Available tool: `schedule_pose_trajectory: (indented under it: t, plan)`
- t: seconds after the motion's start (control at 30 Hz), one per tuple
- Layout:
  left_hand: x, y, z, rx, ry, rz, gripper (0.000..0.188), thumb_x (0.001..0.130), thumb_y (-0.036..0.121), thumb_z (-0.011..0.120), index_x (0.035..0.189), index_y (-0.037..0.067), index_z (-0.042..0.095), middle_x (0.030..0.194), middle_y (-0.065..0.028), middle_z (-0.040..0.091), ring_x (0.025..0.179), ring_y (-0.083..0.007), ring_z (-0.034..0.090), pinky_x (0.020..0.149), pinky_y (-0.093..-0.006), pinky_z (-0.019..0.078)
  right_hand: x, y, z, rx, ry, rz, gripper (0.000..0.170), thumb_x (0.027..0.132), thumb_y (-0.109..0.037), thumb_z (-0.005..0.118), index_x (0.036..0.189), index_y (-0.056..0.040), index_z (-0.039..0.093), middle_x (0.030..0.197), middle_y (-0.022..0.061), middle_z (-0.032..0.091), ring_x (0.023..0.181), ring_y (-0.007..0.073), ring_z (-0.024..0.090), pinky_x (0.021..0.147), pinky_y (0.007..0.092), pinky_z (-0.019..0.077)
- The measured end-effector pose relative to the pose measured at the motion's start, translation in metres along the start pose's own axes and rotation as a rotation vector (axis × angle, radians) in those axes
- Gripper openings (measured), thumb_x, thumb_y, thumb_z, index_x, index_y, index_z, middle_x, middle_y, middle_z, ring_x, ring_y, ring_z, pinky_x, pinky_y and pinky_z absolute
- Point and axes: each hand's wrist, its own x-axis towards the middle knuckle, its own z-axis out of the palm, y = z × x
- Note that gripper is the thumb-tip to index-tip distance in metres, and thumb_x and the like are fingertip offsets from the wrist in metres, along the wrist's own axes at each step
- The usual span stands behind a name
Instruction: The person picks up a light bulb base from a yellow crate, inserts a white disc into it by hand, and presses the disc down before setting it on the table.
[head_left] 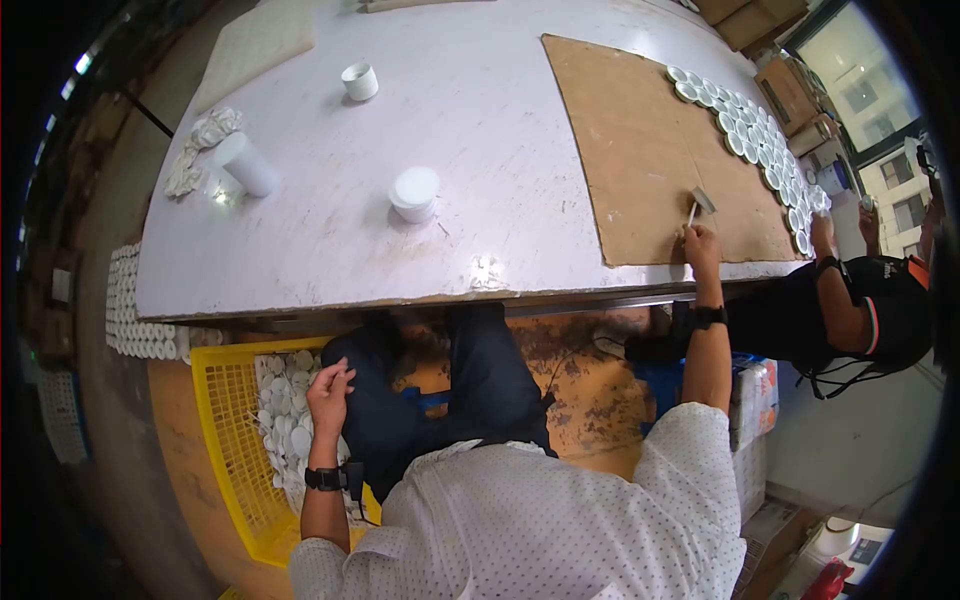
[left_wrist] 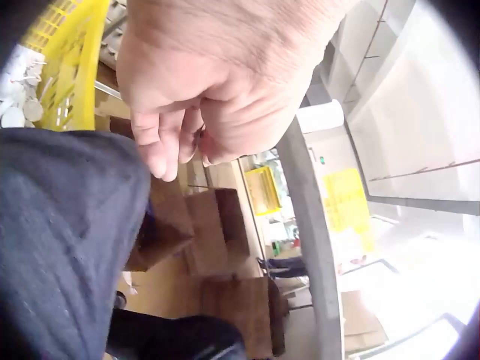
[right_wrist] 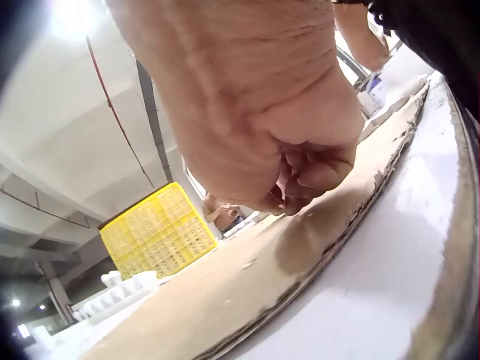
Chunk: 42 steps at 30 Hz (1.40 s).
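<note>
Over the brown cardboard sheet on the right of the table, my right hand grips the thin white handle of a small tool with a flat greyish head. In the right wrist view the fingers of that right hand are curled in close above the cardboard, and the tool is hidden. My left hand hangs beside my thigh at the yellow basket, its fingers loosely bent and holding nothing. White discs, some with thin stems, fill the basket.
Rows of small white round pieces line the cardboard's far right. On the white table stand a tall white cylinder, a stack of white discs and a white cup-like piece. Another person works at the right end.
</note>
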Motion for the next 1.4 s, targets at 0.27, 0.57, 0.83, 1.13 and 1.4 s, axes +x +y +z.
schedule_pose_trajectory:
  t: [0.27, 0.57, 0.83, 1.13, 1.4]
  plan:
    - [-0.022, 0.077, 0.077, -0.346, -0.423, 0.099, 0.037, 0.080, -0.001, 0.058, 0.114, -0.004, 0.044, 0.116, -0.0168, 0.051, 0.101, -0.0212, 0.055, 0.084, -0.0296, 0.0468, -0.183, -0.111, 0.050, 0.524, -0.259, -0.335, 0.009, 0.084, -0.008, 0.052, 0.085, 0.0007, 0.056, 0.065, -0.0008, 0.048, 0.058, 0.0058, 0.045, 0.051, 0.0215, 0.0386]
    - [-0.015, 0.089, 0.109, -0.232, -0.135, 0.306, 0.065, 0.064, 0.005, 0.075, 0.116, -0.003, 0.037, 0.105, -0.0130, 0.052, 0.101, -0.0152, 0.050, 0.084, -0.0265, 0.0451, -0.317, -0.200, 0.093, 0.349, -0.567, -1.103, 0.014, 0.071, 0.001, 0.061, 0.085, -0.0012, 0.056, 0.070, 0.0132, 0.052, 0.061, 0.0314, 0.054, 0.053, 0.0341, 0.0442]
    - [-0.025, 0.089, 0.075, -0.473, -0.018, 0.237, 0.046, 0.068, -0.004, 0.068, 0.106, 0.002, 0.043, 0.080, -0.0051, 0.057, 0.054, -0.0071, 0.052, 0.044, -0.0211, 0.0438, -0.320, -0.213, 0.112, 0.457, -1.279, -0.475, 0.017, 0.082, -0.013, 0.058, 0.085, 0.0035, 0.059, 0.076, 0.0081, 0.061, 0.064, 0.0102, 0.054, 0.055, 0.0271, 0.0442]
    - [-0.034, 0.071, 0.060, -0.620, -0.124, 0.092, 0.054, 0.070, -0.008, 0.058, 0.117, 0.002, 0.034, 0.099, -0.0113, 0.055, 0.083, -0.0174, 0.061, 0.051, -0.0190, 0.0467, -0.156, -0.295, 0.149, 0.665, -0.401, -0.168, 0.040, 0.072, -0.032, 0.070, 0.089, 0.0007, 0.055, 0.067, 0.0028, 0.052, 0.057, 0.0091, 0.050, 0.045, 0.0224, 0.0391]
    - [-0.040, 0.065, 0.053, -0.629, -0.136, 0.066, 0.062, 0.067, -0.008, 0.062, 0.121, 0.001, 0.032, 0.101, -0.0110, 0.053, 0.080, -0.0143, 0.059, 0.050, -0.0184, 0.0454, -0.129, -0.302, 0.173, 0.702, -0.653, -0.040, 0.032, 0.074, -0.032, 0.068, 0.076, -0.0052, 0.051, 0.062, 0.0007, 0.048, 0.049, 0.0072, 0.043, 0.042, 0.0200, 0.0358]
